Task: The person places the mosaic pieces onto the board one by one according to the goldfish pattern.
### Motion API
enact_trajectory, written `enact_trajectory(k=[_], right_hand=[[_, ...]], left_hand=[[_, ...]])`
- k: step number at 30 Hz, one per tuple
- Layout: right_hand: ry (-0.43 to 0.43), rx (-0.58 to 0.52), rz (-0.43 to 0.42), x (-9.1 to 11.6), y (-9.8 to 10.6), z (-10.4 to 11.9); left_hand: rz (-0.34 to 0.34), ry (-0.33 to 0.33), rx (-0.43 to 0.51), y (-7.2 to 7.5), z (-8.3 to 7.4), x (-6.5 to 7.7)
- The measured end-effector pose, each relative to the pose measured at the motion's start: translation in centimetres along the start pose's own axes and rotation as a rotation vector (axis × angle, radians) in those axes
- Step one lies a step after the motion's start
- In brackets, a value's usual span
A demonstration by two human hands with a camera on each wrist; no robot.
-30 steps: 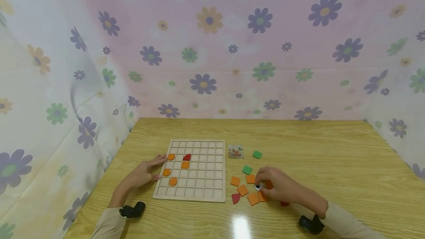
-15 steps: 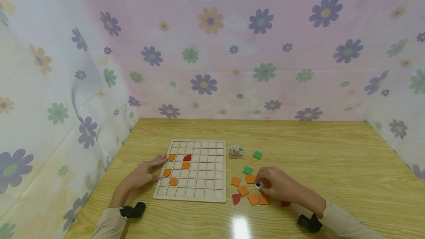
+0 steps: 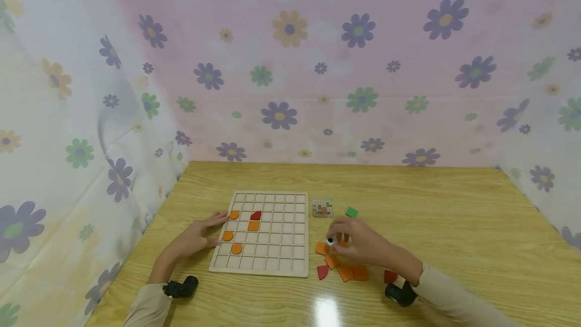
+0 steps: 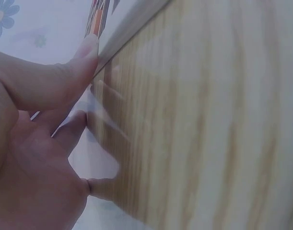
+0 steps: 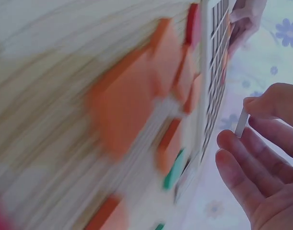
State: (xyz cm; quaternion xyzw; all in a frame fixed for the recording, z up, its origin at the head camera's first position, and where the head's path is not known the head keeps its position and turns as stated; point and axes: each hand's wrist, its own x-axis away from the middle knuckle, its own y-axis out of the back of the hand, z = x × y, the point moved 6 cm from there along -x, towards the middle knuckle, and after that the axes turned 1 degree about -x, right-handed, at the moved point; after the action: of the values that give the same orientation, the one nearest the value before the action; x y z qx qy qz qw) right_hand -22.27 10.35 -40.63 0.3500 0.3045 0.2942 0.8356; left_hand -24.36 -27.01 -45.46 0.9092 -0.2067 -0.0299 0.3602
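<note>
My right hand [image 3: 365, 242] pinches a small white disc with a black spot [image 3: 332, 240] between thumb and fingertips, above the loose orange tiles [image 3: 360, 273]. In the right wrist view the disc [image 5: 241, 123] shows edge-on as a thin white strip. My left hand [image 3: 192, 238] rests against the left edge of a wooden grid board [image 3: 275, 238], fingers spread; its thumb touches the board's side in the left wrist view. On the board lie several orange round pieces [image 3: 236, 249], a red quarter-circle piece [image 3: 256, 215] and an orange square tile [image 3: 253, 225].
A small printed pattern card [image 3: 323, 208] lies just right of the board. Behind my right hand is a green tile [image 3: 351, 212]. Two red pieces lie nearer me, one a quarter circle [image 3: 322, 272], the other red piece [image 3: 390, 276] by my right wrist. A flowered cloth [image 3: 290, 115] encloses the table.
My right hand has lifted away from the tile pile and moved left towards the board with the white disc, now hiding one green tile. The left hand and board stay in place.
</note>
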Motion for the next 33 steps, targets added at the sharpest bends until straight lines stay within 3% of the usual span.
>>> enact_trajectory(k=[7,17,33], right_hand=[[0.022,-0.019,0.051,-3.0,-1.8,1.7],[0.062,-0.021,0.058,-6.2,-3.5,3.6],[0.031,-0.065,0.118,-9.6,-6.6,3.9]], left_hand=[[0.004,-0.002,-0.008,0.0,0.0,0.1],[0.003,-0.005,-0.008,0.0,-0.1,0.0],[0.004,0.007,0.014,-0.1,-0.1,-0.1]])
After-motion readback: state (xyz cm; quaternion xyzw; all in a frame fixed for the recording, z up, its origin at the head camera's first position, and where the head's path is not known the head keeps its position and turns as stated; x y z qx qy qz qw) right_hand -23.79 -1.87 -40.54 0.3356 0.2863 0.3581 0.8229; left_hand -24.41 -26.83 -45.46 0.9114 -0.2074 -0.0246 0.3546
